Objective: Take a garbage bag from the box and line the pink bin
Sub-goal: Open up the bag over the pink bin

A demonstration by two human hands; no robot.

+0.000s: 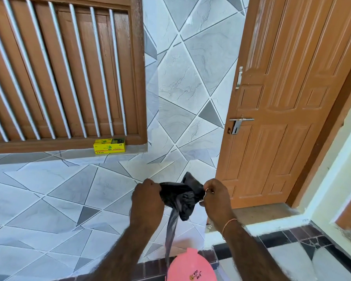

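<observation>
Both hands, left [147, 196] and right [216, 196], pinch a crumpled black bag [180, 196] between them above the pink bin [190, 267]; the yellow box [109, 146] sits on the sill.

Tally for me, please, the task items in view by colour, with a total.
Black: 1, the garbage bag, held between the left hand and the right hand.
Yellow: 1, the box on the window ledge.
Pink: 1, the bin.
Total: 3
</observation>
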